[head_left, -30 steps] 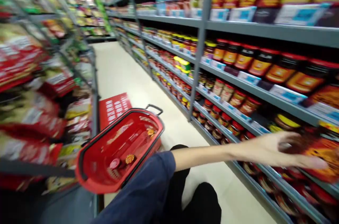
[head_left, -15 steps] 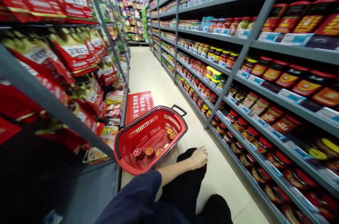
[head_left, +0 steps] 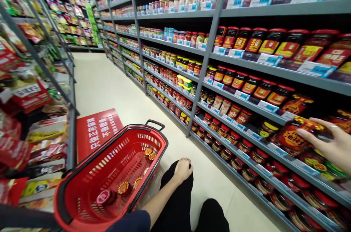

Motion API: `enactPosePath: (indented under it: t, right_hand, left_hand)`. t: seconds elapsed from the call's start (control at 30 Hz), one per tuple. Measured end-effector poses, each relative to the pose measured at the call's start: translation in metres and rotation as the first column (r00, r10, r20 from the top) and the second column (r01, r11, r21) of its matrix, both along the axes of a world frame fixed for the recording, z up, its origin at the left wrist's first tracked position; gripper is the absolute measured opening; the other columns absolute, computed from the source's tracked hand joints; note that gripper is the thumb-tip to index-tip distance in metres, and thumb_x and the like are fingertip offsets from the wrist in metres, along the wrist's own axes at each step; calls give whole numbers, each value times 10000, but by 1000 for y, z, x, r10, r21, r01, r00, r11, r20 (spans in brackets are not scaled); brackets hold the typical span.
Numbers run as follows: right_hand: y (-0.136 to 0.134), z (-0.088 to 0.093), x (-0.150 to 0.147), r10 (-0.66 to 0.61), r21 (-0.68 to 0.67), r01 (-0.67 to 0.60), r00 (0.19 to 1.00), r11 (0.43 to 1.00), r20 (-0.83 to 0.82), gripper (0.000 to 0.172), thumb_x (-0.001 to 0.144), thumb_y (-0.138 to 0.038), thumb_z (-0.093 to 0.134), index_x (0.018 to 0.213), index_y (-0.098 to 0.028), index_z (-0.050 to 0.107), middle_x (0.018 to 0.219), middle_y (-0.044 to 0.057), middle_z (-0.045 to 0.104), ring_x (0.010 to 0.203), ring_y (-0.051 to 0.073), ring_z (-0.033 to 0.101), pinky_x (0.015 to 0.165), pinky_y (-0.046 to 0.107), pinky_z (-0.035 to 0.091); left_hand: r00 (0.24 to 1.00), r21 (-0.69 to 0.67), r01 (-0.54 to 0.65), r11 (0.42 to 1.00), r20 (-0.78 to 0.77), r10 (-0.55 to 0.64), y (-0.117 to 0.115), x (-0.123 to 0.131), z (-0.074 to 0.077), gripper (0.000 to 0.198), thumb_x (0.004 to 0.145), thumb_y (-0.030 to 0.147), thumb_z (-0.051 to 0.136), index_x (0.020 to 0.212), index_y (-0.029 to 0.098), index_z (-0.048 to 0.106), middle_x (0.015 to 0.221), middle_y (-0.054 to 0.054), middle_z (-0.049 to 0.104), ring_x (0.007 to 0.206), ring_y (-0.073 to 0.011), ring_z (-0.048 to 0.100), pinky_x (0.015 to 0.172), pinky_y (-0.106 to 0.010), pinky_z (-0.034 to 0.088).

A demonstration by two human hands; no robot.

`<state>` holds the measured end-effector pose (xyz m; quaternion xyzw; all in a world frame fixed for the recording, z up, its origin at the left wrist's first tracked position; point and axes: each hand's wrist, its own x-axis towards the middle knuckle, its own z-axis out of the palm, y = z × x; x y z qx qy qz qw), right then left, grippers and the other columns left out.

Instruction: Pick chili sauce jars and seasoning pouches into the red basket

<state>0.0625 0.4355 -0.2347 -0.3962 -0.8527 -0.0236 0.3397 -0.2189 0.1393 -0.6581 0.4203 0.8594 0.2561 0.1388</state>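
My left hand lies over my knee with its fingers curving down, and holds nothing. My right hand, a ring on one finger, is closed around a dark sauce jar with a red and gold label and a patterned lid. That jar is tilted, in front of the shelf. A red shopping basket stands on the floor to my left. Inside are a red-lidded jar, an orange-lidded jar and several others along the far side.
Grey shelving with rows of sauce jars runs along the right. Hanging packets line the left rack. A red floor sign lies beside the basket, and the pale aisle floor stretches ahead.
My view has turned right. My right hand has come into view holding the sauce jar. My left hand stays on my knee, and the basket appears lower and further left.
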Motion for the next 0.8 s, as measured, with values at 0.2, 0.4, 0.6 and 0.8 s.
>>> enactPosePath:
  t: [0.2, 0.4, 0.6, 0.8]
  right_hand:
    - [7, 26, 8, -87, -62, 80, 990, 995, -114, 776, 755, -679, 765, 1370, -214, 680, 1148, 244, 756, 882, 346, 707, 830, 519, 500]
    - [34, 35, -7, 72, -60, -106, 907, 993, -416, 701, 831, -505, 759, 1378, -89, 621, 1347, 217, 683, 1172, 286, 674, 1040, 429, 497]
    - [69, 24, 1, 183, 51, -179, 877, 983, -444, 757, 833, -559, 742, 1406, -101, 553, 1431, 178, 633, 1309, 283, 616, 1169, 424, 446]
    - [62, 30, 15, 206, 57, -199, 913, 978, -352, 726, 857, -546, 740, 1436, -146, 560, 1424, 156, 650, 1283, 297, 634, 1142, 451, 465]
  left_hand:
    - [995, 61, -21, 998, 96, 16, -1, 4, 17, 291, 874, 207, 565, 1090, 152, 753, 1170, -137, 766, 1156, -285, 681, 1096, -405, 459]
    - [968, 413, 207, 887, 45, -247, 76, 17, 144, 339, 983, 241, 438, 1159, 166, 718, 1232, -118, 746, 1194, -225, 672, 1096, -368, 488]
    - [825, 784, 447, 431, -175, -537, 204, 62, 343, 227, 958, 210, 572, 1112, 143, 725, 1143, -109, 769, 1051, -210, 709, 1006, -351, 531]
    - [782, 876, 337, 346, -55, -621, 245, 84, 419, 187, 955, 191, 622, 1077, 85, 716, 1085, -125, 778, 967, -181, 726, 916, -304, 556]
